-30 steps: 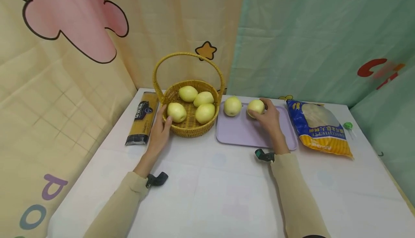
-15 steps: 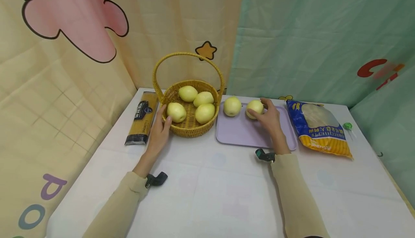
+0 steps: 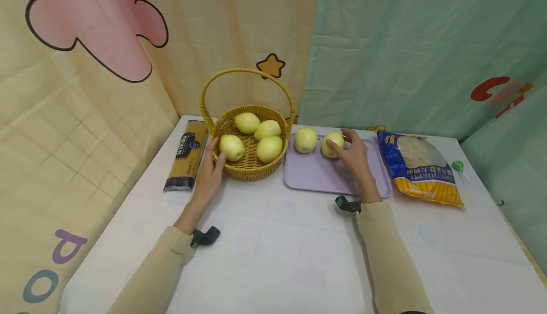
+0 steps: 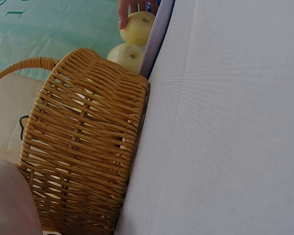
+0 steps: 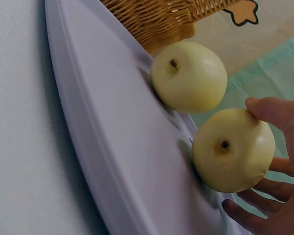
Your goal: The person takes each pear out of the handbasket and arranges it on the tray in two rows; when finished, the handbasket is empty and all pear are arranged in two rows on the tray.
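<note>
On the lilac tray [image 3: 316, 178] sit two round pale-yellow pears. My right hand [image 3: 354, 157] is at the right-hand pear [image 3: 331, 145]; its thumb touches that pear, while the other fingers spread behind it in the right wrist view. Beside it lies the left-hand pear [image 5: 188, 77]. A woven basket [image 3: 249, 174] with a tall handle holds several more pears [image 3: 270, 149]. My left hand [image 3: 208, 176] rests against the basket's left front side with fingers extended; the left wrist view shows only a blurred part of this hand at the basket.
A spaghetti pack [image 3: 185, 157] lies left of the basket. Right of the tray is a blue and yellow pasta bag [image 3: 420, 169], with a green lollipop [image 3: 458, 166] beyond it. Curtains [image 3: 384, 57] hang right behind the table's far edge.
The right-hand pear has shifted slightly left on the tray, closer to the other pear, and slightly away from my right fingers. My left hand and the basket have stayed in place.
</note>
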